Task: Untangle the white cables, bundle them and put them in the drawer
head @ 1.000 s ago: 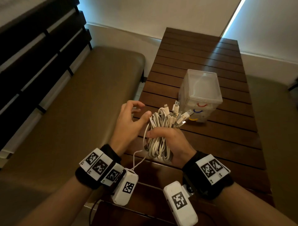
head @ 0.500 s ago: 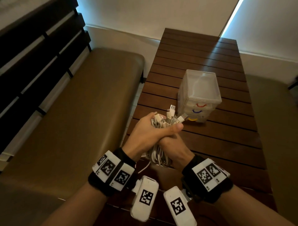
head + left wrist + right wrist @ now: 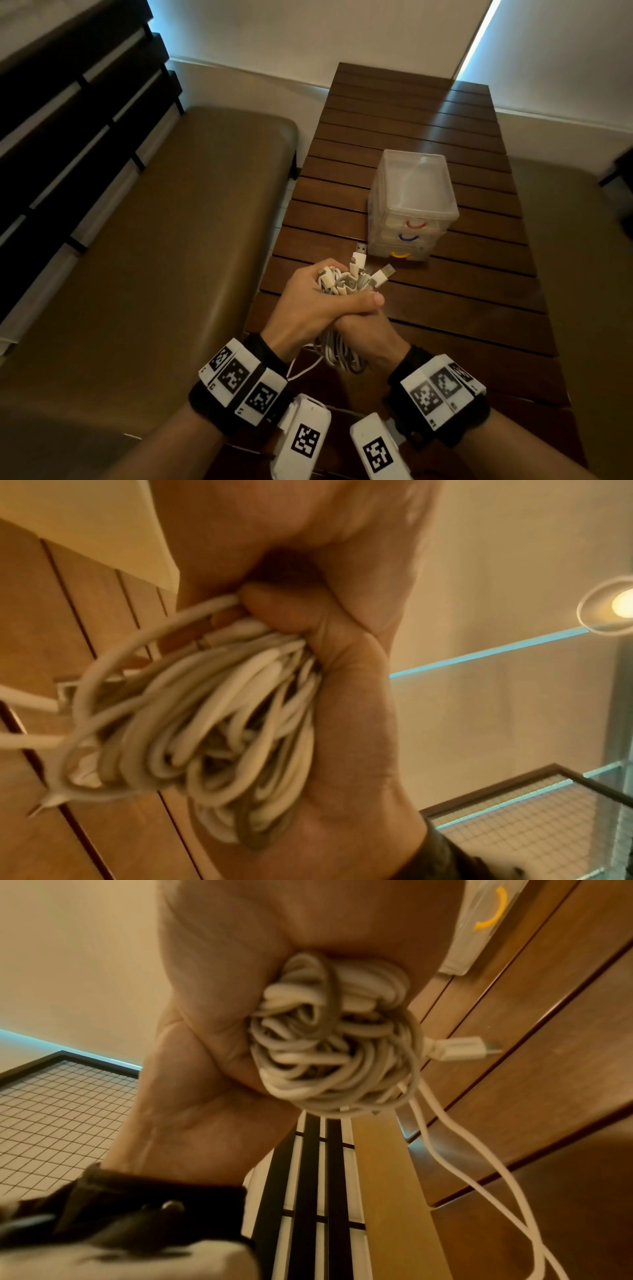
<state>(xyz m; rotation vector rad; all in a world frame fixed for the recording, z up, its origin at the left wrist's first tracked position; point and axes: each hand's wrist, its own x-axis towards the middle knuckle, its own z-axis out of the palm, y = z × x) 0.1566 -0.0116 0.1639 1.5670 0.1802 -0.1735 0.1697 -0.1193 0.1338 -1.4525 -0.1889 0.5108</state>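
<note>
A bundle of white cables (image 3: 346, 284) is clasped between both hands above the near end of the wooden table (image 3: 428, 301). My left hand (image 3: 318, 305) wraps over the bundle's upper part, thumb across the top. My right hand (image 3: 366, 335) grips the loops just below it. Plug ends (image 3: 382, 274) stick up and out toward the drawer unit. Cable loops (image 3: 219, 729) fill the left wrist view; the right wrist view shows the coiled bundle (image 3: 335, 1047) in the fist, with one plug (image 3: 459, 1049) poking out and loose strands (image 3: 479, 1164) hanging down. The clear plastic drawer unit (image 3: 411, 205) stands just beyond, its drawers closed.
The drawer unit has red (image 3: 416, 224), blue (image 3: 409, 237) and yellow (image 3: 400, 254) handles. A brown cushioned bench (image 3: 154, 274) runs along the table's left side, another seat (image 3: 582, 274) on the right. A wall lies beyond the table's far end.
My left hand, open beside the bundle a second ago, has closed over the cables on top of my right hand. Both hands with the bundle have shifted slightly left.
</note>
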